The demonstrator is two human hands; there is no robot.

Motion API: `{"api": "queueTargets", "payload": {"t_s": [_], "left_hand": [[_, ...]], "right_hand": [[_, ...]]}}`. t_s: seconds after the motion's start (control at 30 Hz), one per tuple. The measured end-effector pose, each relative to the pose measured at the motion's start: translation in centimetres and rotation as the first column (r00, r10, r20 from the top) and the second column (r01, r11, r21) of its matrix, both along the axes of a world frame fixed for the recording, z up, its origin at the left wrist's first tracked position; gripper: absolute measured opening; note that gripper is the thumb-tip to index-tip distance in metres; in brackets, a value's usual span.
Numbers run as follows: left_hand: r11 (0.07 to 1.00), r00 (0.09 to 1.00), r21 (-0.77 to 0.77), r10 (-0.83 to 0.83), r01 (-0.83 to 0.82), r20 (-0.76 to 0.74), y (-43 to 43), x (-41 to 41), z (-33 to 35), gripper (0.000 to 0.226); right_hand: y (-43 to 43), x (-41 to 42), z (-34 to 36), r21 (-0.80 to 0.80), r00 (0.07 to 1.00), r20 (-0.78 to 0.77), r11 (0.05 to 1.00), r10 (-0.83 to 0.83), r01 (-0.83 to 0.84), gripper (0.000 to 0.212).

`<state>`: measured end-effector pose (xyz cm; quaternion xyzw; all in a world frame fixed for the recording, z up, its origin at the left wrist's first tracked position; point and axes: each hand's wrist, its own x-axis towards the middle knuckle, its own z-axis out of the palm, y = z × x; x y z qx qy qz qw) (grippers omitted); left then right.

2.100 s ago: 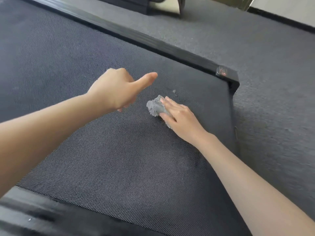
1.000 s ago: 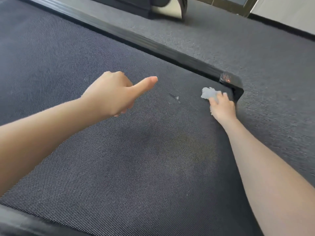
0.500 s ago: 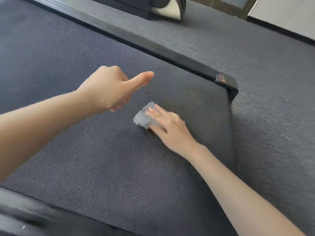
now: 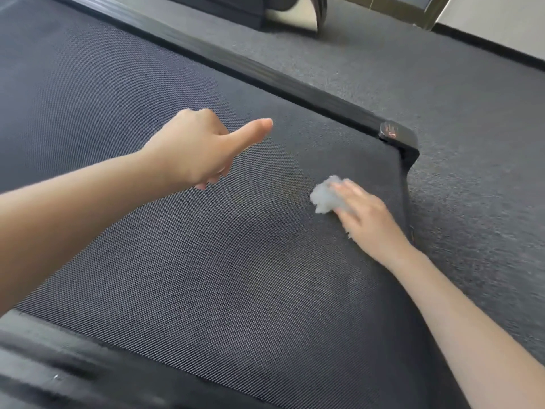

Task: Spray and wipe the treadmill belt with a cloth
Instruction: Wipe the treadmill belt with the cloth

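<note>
Several straight fingers [image 4: 346,191] of the right hand [image 4: 368,219] press a small crumpled pale-grey cloth [image 4: 323,197], seemingly soft and light, best pinned beneath them, onto the dark textured treadmill belt [image 4: 206,276]; the left hand [image 4: 194,149] hovers fisted, thumb out, empty.

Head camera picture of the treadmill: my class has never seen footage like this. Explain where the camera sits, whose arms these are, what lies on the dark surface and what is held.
No machine works here: the camera is worn on a person's head, looking down at their own bare arms. The dark woven surface is the treadmill belt, edged by a black side rail, with grey carpet beyond. The right hand presses flat, fingers straight, on a small pale cloth near the belt's far corner. The left hand hangs above the belt, fingers curled, thumb out, holding nothing visible.
</note>
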<state>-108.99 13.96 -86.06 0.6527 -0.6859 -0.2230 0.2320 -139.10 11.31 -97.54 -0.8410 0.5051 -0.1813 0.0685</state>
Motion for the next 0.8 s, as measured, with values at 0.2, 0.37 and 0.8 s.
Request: {"api": "queueTargets", "payload": {"t_s": [0.2, 0.37, 0.8], "left_hand": [[1.000, 1.000, 0.000, -0.004, 0.004, -0.001, -0.5, 0.3, -0.7, 0.083], [0.999, 0.999, 0.025, -0.023, 0.022, 0.033, -0.1, 0.1, -0.9, 0.083], [0.994, 0.993, 0.020, -0.112, 0.111, 0.035, 3.8, -1.4, -0.9, 0.083]], "right_hand": [[-6.1, -3.7, 0.3, 0.102, 0.786, -0.046, 0.780, -0.617, 0.618, 0.046], [-6.3, -0.5, 0.3, 0.121, 0.858, -0.046, 0.850, -0.511, 0.512, 0.043], [9.8, 7.3, 0.6, 0.119, 0.982, 0.091, 0.977, 0.167, -0.178, 0.045]]}}
